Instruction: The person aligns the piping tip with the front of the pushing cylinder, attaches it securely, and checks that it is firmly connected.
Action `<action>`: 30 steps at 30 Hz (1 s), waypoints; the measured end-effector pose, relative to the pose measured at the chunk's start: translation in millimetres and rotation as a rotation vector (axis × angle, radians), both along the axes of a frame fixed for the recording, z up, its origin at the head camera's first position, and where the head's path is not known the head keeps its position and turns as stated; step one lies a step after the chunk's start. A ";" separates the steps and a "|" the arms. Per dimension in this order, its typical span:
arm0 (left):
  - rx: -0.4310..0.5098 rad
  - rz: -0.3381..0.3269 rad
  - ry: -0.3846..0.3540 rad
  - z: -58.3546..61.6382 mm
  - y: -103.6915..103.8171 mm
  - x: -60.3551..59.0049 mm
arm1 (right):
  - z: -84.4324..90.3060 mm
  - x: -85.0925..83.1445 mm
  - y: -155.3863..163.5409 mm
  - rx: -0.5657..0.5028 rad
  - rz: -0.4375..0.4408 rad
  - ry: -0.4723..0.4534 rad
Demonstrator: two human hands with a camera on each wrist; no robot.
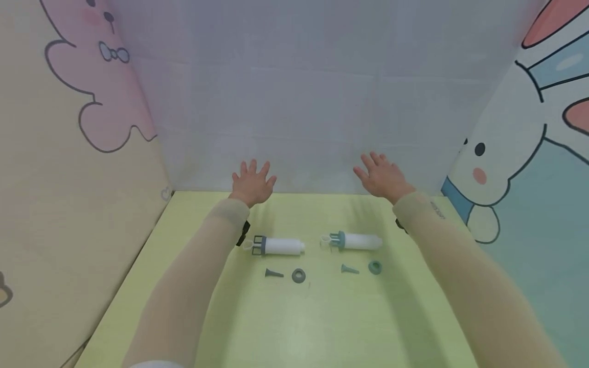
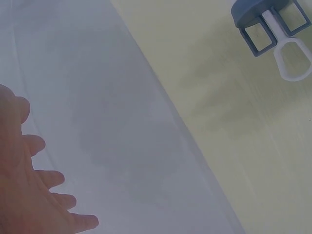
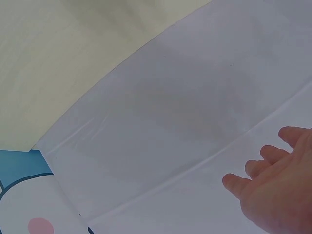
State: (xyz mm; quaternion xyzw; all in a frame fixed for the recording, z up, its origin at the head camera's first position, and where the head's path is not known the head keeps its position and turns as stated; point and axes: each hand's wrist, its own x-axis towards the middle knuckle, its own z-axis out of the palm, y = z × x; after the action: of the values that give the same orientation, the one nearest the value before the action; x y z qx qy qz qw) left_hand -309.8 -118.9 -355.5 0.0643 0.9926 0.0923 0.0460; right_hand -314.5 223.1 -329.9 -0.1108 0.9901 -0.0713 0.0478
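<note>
both hands, left hand [image 1: 252, 183] and right hand [image 1: 381, 176], hover spread and empty at the far wall; the syringes [image 1: 277, 246] lie near. a low forearm could knock the small nozzles [image 1: 274, 273] rolling.

Two bare hands, left hand [image 1: 252, 183] and right hand [image 1: 382, 176], at centre frame. Snug beige sleeves [image 1: 193, 286] to the wrists; dark strap [image 1: 242, 233] under left wrist; small dark print [image 1: 437, 209] on right cuff.
</note>
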 end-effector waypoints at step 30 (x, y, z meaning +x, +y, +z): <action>0.150 -0.142 0.113 -63.2 -8.8 31.6 | -73.4 30.4 -6.5 -0.136 0.118 0.000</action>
State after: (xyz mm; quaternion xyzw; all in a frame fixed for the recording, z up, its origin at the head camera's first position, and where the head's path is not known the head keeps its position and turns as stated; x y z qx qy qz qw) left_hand -278.2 -127.7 -418.7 0.1430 0.9768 0.1592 -0.0087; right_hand -284.1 216.6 -403.2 -0.1717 0.9748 -0.1354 0.0441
